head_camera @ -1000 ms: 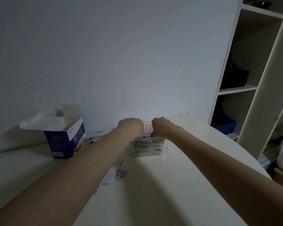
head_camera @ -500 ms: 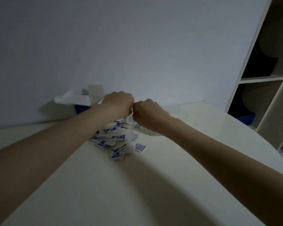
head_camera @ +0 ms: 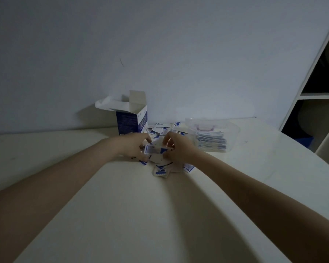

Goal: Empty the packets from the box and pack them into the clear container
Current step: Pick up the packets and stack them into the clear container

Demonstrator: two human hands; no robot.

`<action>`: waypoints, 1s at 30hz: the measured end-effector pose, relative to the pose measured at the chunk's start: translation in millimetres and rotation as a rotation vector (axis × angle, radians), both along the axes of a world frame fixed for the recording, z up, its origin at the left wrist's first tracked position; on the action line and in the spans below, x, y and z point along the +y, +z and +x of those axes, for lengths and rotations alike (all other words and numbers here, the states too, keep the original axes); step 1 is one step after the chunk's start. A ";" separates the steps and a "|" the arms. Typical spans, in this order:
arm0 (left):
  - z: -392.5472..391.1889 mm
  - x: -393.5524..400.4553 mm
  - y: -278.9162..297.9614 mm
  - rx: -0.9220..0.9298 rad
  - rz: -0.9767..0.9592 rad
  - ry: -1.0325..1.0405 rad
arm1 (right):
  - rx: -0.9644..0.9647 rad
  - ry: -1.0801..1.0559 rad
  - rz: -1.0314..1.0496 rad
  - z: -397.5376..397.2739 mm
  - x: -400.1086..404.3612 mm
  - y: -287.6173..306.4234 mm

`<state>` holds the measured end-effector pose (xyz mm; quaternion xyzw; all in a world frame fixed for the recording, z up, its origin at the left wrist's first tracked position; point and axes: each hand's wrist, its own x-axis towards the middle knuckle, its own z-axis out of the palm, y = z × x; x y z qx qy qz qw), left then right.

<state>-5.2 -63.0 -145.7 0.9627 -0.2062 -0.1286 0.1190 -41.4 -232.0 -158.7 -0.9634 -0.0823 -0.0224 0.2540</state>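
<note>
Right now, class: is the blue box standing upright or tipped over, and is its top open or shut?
Upright and open: the blue box stands on its base on the table, top flaps raised.

We find the scene dim, with a cool bluish cast and soft focus throughout. Broad shadows from both forearms fall across the table (head_camera: 122, 215), and the shelf unit (head_camera: 315, 95) leans from wide-angle distortion.

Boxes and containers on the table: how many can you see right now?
2. The open blue box stands by the wall, left of the packet pile. The clear container, part-filled with packets, sits right of the pile. None seem hidden.
</note>
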 end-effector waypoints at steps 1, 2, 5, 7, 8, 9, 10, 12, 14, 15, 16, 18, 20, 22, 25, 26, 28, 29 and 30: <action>1.0 2.2 -1.7 -0.003 -0.022 0.009 | -0.016 -0.028 0.030 -0.5 -3.6 1.1; 1.6 4.3 -2.8 -0.004 -0.050 0.016 | -0.034 -0.054 0.037 -0.5 -7.2 3.2; 2.0 10.2 -2.0 0.027 -0.220 0.028 | -0.046 -0.071 0.022 -1.0 -17.8 11.6; 2.0 14.8 5.0 0.051 -0.321 0.028 | -0.059 -0.077 0.082 -2.9 -23.4 17.5; 2.4 17.6 9.2 0.049 -0.357 0.040 | -0.074 -0.090 0.118 -3.6 -24.9 20.6; 2.7 20.2 13.9 0.040 -0.373 0.059 | -0.094 -0.105 0.151 -4.2 -25.8 24.0; 3.4 23.1 17.5 0.034 -0.371 0.079 | -0.114 -0.113 0.169 -4.4 -26.1 26.9; 5.0 28.2 22.5 0.045 -0.357 0.092 | -0.166 -0.109 0.126 -6.6 -24.0 33.7; 3.7 30.2 25.1 0.060 -0.281 0.053 | -0.241 -0.029 0.020 -11.8 -19.9 39.3; 1.8 29.6 25.9 0.060 -0.231 0.019 | -0.292 0.065 -0.080 -14.5 -17.1 41.7; -0.5 27.5 27.5 0.051 -0.177 -0.016 | -0.338 0.177 -0.194 -17.0 -13.3 43.8; -6.4 19.2 31.9 0.031 -0.082 -0.076 | -0.392 0.349 -0.372 -20.5 -3.4 46.5; -10.8 9.4 35.8 0.016 -0.032 -0.116 | -0.375 0.422 -0.460 -20.5 7.5 47.9; -13.7 3.2 38.7 0.004 -0.060 -0.139 | -0.305 0.383 -0.459 -19.6 16.1 48.1; -14.4 9.5 40.6 -0.001 -0.215 -0.110 | -0.343 0.227 -0.379 -17.5 13.5 49.1; -14.2 13.3 41.2 0.004 -0.258 -0.091 | -0.362 0.166 -0.314 -16.8 7.5 50.3; -13.0 20.3 40.6 0.015 -0.312 -0.039 | -0.316 0.054 -0.097 -15.9 -7.2 53.4; -11.8 22.2 39.7 0.019 -0.336 -0.003 | -0.270 0.013 0.002 -15.2 -14.4 54.1; -10.3 23.0 38.6 0.020 -0.357 0.031 | -0.233 -0.013 0.073 -15.4 -19.7 55.2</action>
